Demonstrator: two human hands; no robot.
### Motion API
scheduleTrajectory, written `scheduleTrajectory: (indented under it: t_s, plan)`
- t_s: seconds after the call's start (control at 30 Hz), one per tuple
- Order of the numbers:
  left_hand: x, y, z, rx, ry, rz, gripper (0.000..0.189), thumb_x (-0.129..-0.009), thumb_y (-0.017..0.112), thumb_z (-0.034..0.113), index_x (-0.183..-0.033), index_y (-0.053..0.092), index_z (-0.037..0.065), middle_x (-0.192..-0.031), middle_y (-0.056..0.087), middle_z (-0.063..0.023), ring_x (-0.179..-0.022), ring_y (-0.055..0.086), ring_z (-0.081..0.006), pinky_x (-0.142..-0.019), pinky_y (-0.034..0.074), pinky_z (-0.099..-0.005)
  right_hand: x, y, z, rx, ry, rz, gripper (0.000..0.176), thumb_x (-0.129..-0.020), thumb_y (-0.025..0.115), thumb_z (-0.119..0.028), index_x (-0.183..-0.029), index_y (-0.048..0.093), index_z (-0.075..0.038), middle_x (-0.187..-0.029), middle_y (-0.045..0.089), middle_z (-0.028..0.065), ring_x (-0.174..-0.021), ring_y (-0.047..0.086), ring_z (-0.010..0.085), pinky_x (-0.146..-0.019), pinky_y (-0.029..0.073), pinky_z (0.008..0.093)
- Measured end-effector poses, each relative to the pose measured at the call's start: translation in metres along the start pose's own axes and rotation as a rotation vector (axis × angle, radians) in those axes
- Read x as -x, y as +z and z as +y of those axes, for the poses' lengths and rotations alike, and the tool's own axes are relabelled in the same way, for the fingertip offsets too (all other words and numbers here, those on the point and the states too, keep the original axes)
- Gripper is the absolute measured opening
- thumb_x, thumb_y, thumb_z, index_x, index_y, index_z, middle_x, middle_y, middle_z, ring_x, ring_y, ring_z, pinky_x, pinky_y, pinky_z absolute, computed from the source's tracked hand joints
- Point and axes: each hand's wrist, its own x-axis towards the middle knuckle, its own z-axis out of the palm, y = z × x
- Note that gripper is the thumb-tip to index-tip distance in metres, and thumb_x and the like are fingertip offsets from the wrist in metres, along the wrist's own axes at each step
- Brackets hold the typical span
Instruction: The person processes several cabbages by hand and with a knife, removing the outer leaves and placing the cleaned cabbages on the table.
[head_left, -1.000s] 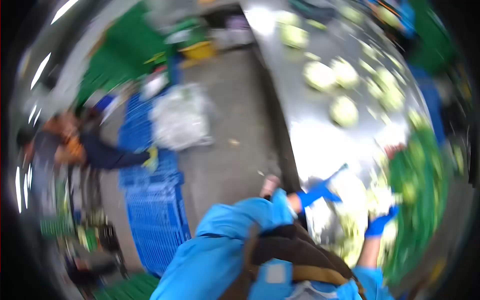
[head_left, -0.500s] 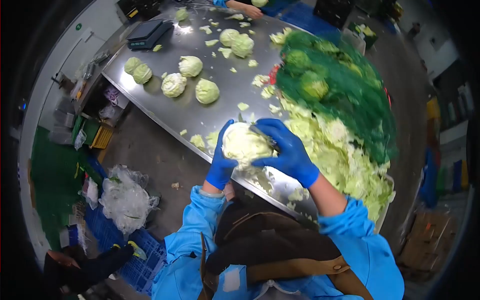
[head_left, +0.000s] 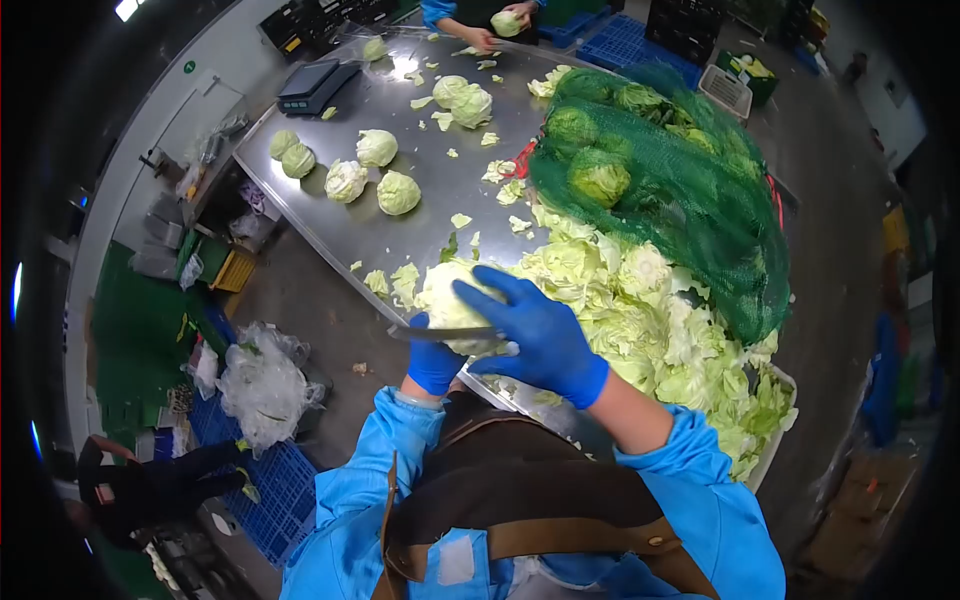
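Note:
A pale, trimmed cabbage head (head_left: pixel 448 298) sits in my left hand (head_left: pixel 433 362), which cups it from below and the near side. My right hand (head_left: pixel 545 340) is closed on a knife, with some fingers stretched over the cabbage's right side. The dark knife blade (head_left: pixel 440 333) points left across the near face of the cabbage, above my left hand; its handle is hidden in my right hand. Beside my right hand lies a big heap of loose cabbage leaves (head_left: pixel 620 310). Small leaf scraps (head_left: pixel 405 283) lie on the metal table left of the cabbage.
Several whole cabbages (head_left: pixel 398 193) stand on the metal table (head_left: pixel 310 225). A green net sack (head_left: pixel 680 215) of cabbages lies at right. A black scale (head_left: pixel 312 85) is at the far left corner. Across the table, a co-worker's hand (head_left: pixel 482 40) shows. Blue pallets (head_left: pixel 260 500) lie on the floor.
The knife blade has swung from the cabbage's upper right to its near side, pointing left. The cabbage and both hands have shifted slightly left in view, and my left hand is lower.

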Motion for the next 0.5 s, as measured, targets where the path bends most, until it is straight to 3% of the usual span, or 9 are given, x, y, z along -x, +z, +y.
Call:
scheduleTrajectory:
  t_s: [0.03,0.1,0.13,0.17,0.2,0.27,0.33,0.43,0.5]
  plan:
    - [0.001,0.002,0.0,0.217,-0.153,0.02,0.064,-0.091,0.021,0.048,-0.138,0.034,0.007,-0.138,0.041,-0.0155,-0.126,0.044,-0.0321,-0.104,0.037,-0.0466,-0.004,0.002,-0.001,0.096,0.004,-0.064,0.072,-0.066,0.079,-0.03,-0.131,0.05,-0.019,-0.129,0.051,0.0117,-0.099,0.058,0.0291,-0.079,0.051,0.0369]
    - [-0.003,0.002,0.002,-0.229,0.141,-0.093,0.048,-0.085,0.053,0.027,-0.128,0.047,0.005,-0.122,0.056,-0.0125,-0.112,0.056,-0.0264,-0.098,0.043,-0.0411,-0.007,0.009,0.023,-0.237,-0.081,0.076,0.048,-0.067,0.078,-0.02,-0.112,0.063,-0.012,-0.113,0.058,0.0129,-0.094,0.059,0.029,-0.078,0.05,0.0348]
    - [-0.006,0.006,0.004,-0.613,0.316,-0.023,0.046,-0.079,0.066,0.016,-0.121,0.053,0.003,-0.114,0.061,-0.0105,-0.105,0.061,-0.0235,-0.096,0.045,-0.0386,0.001,0.021,0.053,-0.43,-0.061,0.149,0.029,-0.069,0.075,-0.007,-0.096,0.063,-0.005,-0.097,0.06,0.0111,-0.087,0.059,0.0257,-0.075,0.049,0.0327]
    - [-0.009,0.004,0.007,-0.666,0.384,-0.042,0.052,-0.074,0.071,0.011,-0.121,0.052,0.003,-0.114,0.061,-0.0103,-0.104,0.061,-0.0228,-0.094,0.046,-0.0383,0.005,0.025,0.066,-0.526,0.003,0.339,0.011,-0.078,0.062,-0.001,-0.085,0.055,-0.003,-0.081,0.054,0.0065,-0.071,0.055,0.0178,-0.066,0.046,0.0273]
    - [-0.012,0.002,0.01,-0.717,0.454,-0.059,0.059,-0.069,0.077,0.006,-0.122,0.051,0.003,-0.115,0.061,-0.0101,-0.103,0.061,-0.0221,-0.093,0.048,-0.0379,0.013,0.024,0.077,-0.87,0.328,0.345,0.011,-0.077,0.06,0.004,-0.082,0.055,-0.004,-0.08,0.053,0.0031,-0.069,0.05,0.0098,-0.064,0.044,0.0252]
    - [-0.016,0.005,0.017,-0.144,0.177,-0.001,0.068,-0.068,0.077,0.004,-0.127,0.044,0.005,-0.122,0.056,-0.0112,-0.108,0.059,-0.0233,-0.092,0.048,-0.039,0.031,0.03,0.13,-0.504,0.637,0.427,0.015,-0.074,0.063,0.003,-0.084,0.056,-0.004,-0.079,0.055,0.0031,-0.072,0.05,0.0085,-0.068,0.044,0.0232]
    - [-0.021,-0.026,0.006,-0.534,0.376,-0.114,0.071,-0.08,0.067,0.022,-0.138,0.029,0.008,-0.136,0.043,-0.0135,-0.121,0.048,-0.0269,-0.098,0.043,-0.045,0.021,0.03,0.11,-0.336,0.497,0.466,0.032,-0.069,0.076,-0.006,-0.095,0.058,-0.003,-0.095,0.059,0.0068,-0.086,0.057,0.0149,-0.075,0.046,0.0265]
    - [-0.038,-0.041,0.011,0.286,-0.015,-0.154,0.064,-0.088,0.049,0.04,-0.141,0.028,0.01,-0.141,0.038,-0.0138,-0.127,0.042,-0.0287,-0.104,0.037,-0.0463,-0.007,0.037,0.049,-0.222,0.202,0.36,0.063,-0.063,0.084,-0.022,-0.119,0.057,-0.007,-0.117,0.056,0.0103,-0.101,0.059,0.0248,-0.082,0.049,0.0323]
    - [-0.042,-0.055,-0.004,0.103,0.039,-0.197,0.06,-0.093,0.038,0.044,-0.141,0.029,0.01,-0.143,0.036,-0.0131,-0.129,0.039,-0.0296,-0.107,0.033,-0.0456,-0.03,0.038,0.01,-0.078,0.147,0.252,0.071,-0.063,0.083,-0.029,-0.125,0.055,-0.009,-0.121,0.054,0.0125,-0.103,0.059,0.0281,-0.082,0.05,0.035]
